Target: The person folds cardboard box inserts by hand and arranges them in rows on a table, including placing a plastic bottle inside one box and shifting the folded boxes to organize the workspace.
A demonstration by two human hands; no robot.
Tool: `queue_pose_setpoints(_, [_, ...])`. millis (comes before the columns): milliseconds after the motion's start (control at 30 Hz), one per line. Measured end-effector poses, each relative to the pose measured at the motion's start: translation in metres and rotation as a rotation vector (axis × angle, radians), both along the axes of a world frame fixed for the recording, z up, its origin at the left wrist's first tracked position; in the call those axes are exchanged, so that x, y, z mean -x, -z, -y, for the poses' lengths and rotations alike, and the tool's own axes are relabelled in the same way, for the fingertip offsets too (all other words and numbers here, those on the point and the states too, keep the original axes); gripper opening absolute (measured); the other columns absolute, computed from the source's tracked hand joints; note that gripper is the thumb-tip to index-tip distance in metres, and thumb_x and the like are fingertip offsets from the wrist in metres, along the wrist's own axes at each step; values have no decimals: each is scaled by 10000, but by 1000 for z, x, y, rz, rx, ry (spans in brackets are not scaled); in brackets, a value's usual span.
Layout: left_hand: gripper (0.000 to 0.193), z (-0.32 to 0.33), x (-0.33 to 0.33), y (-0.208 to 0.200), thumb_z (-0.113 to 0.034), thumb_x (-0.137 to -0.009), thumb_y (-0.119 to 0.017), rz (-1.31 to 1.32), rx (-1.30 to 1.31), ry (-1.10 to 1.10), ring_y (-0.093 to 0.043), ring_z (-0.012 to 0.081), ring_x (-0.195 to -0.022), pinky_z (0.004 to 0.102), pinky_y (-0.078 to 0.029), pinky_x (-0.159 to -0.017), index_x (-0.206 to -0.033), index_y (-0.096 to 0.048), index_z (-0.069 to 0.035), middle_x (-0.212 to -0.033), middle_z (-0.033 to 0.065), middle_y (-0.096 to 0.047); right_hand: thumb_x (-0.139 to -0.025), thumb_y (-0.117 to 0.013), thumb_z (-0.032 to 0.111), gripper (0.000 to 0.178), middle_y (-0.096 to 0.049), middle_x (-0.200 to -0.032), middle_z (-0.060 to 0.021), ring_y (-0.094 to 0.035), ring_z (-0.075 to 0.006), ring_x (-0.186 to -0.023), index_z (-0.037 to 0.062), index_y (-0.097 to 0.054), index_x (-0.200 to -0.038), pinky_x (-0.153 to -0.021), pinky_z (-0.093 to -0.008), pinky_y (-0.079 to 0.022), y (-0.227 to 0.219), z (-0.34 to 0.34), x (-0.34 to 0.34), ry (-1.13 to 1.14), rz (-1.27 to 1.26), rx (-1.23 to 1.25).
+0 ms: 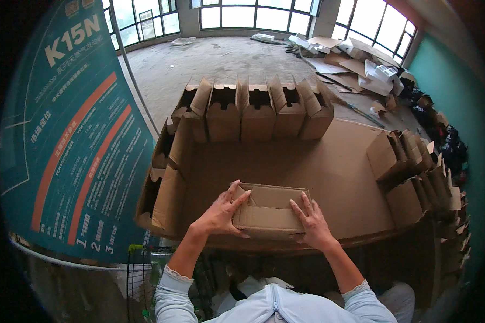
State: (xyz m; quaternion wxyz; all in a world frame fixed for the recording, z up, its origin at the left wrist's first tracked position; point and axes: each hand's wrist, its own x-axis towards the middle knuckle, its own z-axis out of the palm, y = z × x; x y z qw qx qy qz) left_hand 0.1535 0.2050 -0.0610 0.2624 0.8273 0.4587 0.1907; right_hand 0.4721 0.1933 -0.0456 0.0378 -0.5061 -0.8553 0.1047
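Observation:
A small brown cardboard box [273, 210] lies between my hands near the front edge of the table, its upper flaps meeting along a seam. My left hand [220, 213] wraps round its left end, thumb on the top and other fingers along the side. At the right end, my right hand [313, 225] grips the corner, with fingertips on the top face. The undersides of both hands are partly hidden. Beyond the box, a row of open-topped cardboard boxes [257, 119] stands upright along the far edge. More open boxes [170, 196] line the left edge.
Flat cardboard [285, 161] covers the table. Folded cartons [393, 156] are stacked at its right end. A tall teal printed banner [91, 145] stands close on the left, above a wire basket [140, 274]. Scrap cardboard [355, 67] and dark bags [442, 134] lie along the right wall.

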Motion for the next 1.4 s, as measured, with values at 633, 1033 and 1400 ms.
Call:
queue_pose_setpoints(633, [1152,-7,6,-1,-178,-519,-898,-46,-52,-13,-375,496,-1266,491,-410,-1043,-1469,-247,-205,-1489,264,-164,-537,-885,173,1086,-165,-1528,-254,-420,-460,-1262,112,-310,-1457,-959,-461,-489,13,-22,0,-123,-116,-53])
queue_pose_setpoints(1033, [685,-120,71,27,-39,-834,-572,-578,-457,-484,-286,314,-1403,441,-256,-1142,-1465,-320,-125,-1517,110,-317,-677,-787,159,951,-181,-1528,-255,-567,-434,-1050,101,-275,-1476,-803,-445,-551,65,-190,117,-128,-182,-255])
queue_pose_setpoints(1400, [634,-168,77,48,-128,-922,-499,-852,-274,-784,-164,255,-1454,429,-165,-1181,-1481,-207,-64,-1579,98,-146,-649,-786,143,999,-131,-1547,-247,-536,-471,-1122,120,-247,-1490,-898,-442,-518,51,-242,175,-47,-119,-50])
